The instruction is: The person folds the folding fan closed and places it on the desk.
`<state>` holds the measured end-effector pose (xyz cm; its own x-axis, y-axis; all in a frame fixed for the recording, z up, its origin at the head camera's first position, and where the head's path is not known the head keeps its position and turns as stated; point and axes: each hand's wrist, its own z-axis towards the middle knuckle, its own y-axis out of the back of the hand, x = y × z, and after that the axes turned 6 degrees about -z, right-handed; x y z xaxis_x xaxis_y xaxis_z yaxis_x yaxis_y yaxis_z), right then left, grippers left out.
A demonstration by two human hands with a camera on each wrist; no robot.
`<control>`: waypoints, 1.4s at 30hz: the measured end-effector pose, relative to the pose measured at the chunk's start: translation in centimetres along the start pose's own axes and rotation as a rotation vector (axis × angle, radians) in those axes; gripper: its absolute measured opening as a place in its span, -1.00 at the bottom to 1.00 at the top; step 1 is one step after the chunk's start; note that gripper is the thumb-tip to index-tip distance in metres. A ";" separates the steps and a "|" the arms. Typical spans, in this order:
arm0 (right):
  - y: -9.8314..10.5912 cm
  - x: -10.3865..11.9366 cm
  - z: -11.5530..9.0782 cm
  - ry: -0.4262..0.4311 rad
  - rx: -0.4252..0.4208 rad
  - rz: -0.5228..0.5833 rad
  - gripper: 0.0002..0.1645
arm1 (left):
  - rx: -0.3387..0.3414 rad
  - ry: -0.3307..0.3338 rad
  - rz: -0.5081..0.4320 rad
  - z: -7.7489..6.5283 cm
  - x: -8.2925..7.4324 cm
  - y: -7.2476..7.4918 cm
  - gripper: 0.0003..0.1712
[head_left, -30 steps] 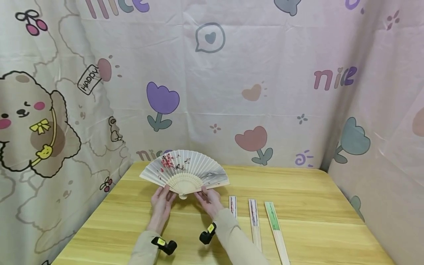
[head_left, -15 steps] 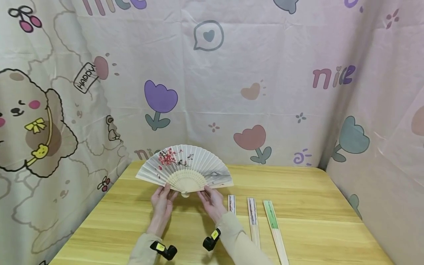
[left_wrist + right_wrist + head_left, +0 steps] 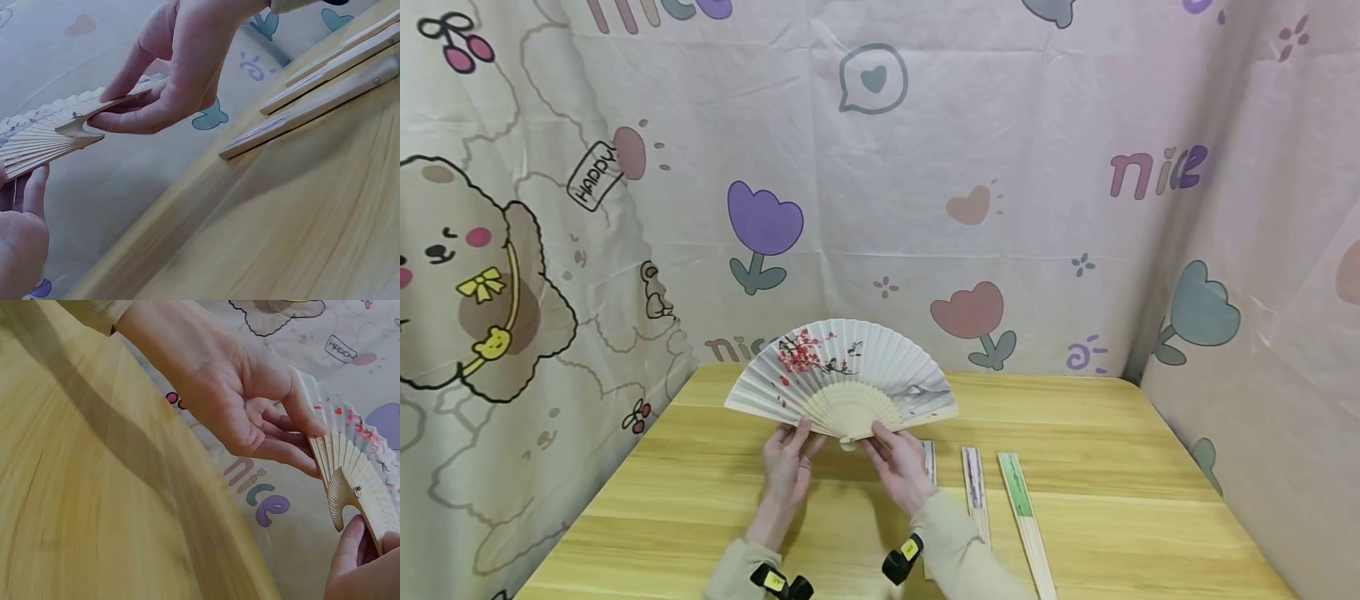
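A folding fan (image 3: 880,358) is spread wide above the table, white with red blossoms and a grey landscape, its pale ribs meeting at a pivot low in the middle. My left hand (image 3: 787,467) pinches its left outer rib between thumb and fingers. On the other side my right hand (image 3: 898,467) pinches the right outer rib, thumb on the near face. The left wrist view shows the fan (image 3: 37,140) edge-on between both hands. In the right wrist view, the pivot end of the fan (image 3: 350,487) has a small metal pin.
Right of the hands, three folded fans lie side by side on the wooden table (image 3: 1120,467): one partly behind my right arm, a purple-patterned fan (image 3: 974,487) and a green fan (image 3: 1022,500). Printed curtains (image 3: 880,167) hang behind and along both sides.
Both hands have moved right with the spread fan. The fan has risen slightly and faces the camera more. The folded fans have stayed in place, the nearest now more covered by the right hand.
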<state>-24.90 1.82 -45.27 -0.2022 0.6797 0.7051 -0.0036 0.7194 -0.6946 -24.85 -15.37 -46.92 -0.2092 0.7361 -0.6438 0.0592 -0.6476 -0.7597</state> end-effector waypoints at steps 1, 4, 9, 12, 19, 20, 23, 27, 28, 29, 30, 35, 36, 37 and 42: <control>0.2 0.2 -0.1 0.006 -0.001 -0.002 -0.77 | 0.017 0.004 0.006 -0.1 0.0 -0.1 -0.84; 0.7 1.0 -0.5 0.004 -0.016 0.004 -0.83 | 0.073 0.016 0.039 -0.3 0.1 -0.3 -0.78; 1.6 1.8 -1.2 -0.004 -0.031 0.011 -0.78 | 0.181 0.032 0.086 -0.6 0.0 -0.4 -0.70; 2.1 2.3 -1.6 -0.008 -0.027 0.015 -0.60 | 0.229 0.034 0.098 -0.8 -0.1 -0.3 -0.67; 3.6 3.2 -2.1 0.006 -0.026 -0.005 -0.51 | 0.316 -0.017 0.129 -0.9 0.0 -0.1 -0.60; 3.7 3.3 -2.1 0.010 -0.029 -0.004 -0.51 | 0.336 -0.030 0.130 -0.8 0.1 -0.1 -0.59; 4.2 3.6 -2.2 0.021 -0.026 0.008 -0.47 | 0.360 -0.053 0.143 -0.7 0.3 0.0 -0.59; 4.7 3.8 -2.5 0.022 -0.035 0.034 -0.37 | 0.356 -0.057 0.171 -0.7 0.7 0.0 -0.59; 4.9 3.8 -2.5 0.021 -0.035 0.039 -0.34 | 0.358 -0.055 0.175 -0.7 0.8 0.0 -0.59; 5.0 3.9 -2.5 0.020 -0.038 0.041 -0.33 | 0.358 -0.055 0.178 -0.8 0.9 -0.1 -0.60; 5.1 3.9 -2.5 0.022 -0.033 0.043 -0.31 | 0.359 -0.054 0.177 -0.8 0.9 -0.1 -0.60; 5.7 3.8 -2.6 0.023 -0.033 0.037 -0.46 | 0.378 -0.052 0.175 -0.8 1.3 -0.1 -0.58; 5.8 3.8 -2.6 0.025 -0.031 0.037 -0.49 | 0.380 -0.051 0.173 -0.8 1.3 -0.1 -0.58; 5.9 3.8 -2.6 0.023 -0.034 0.033 -0.51 | 0.381 -0.048 0.168 -0.8 1.4 -0.1 -0.57; 6.2 3.6 -2.7 0.021 -0.026 0.041 -0.42 | 0.372 -0.037 0.144 -0.9 1.5 -0.1 -0.59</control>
<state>-23.05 9.12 -46.68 -0.1808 0.7114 0.6791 0.0302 0.6942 -0.7191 -24.32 -14.04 -47.90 -0.2601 0.6294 -0.7323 -0.2655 -0.7758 -0.5725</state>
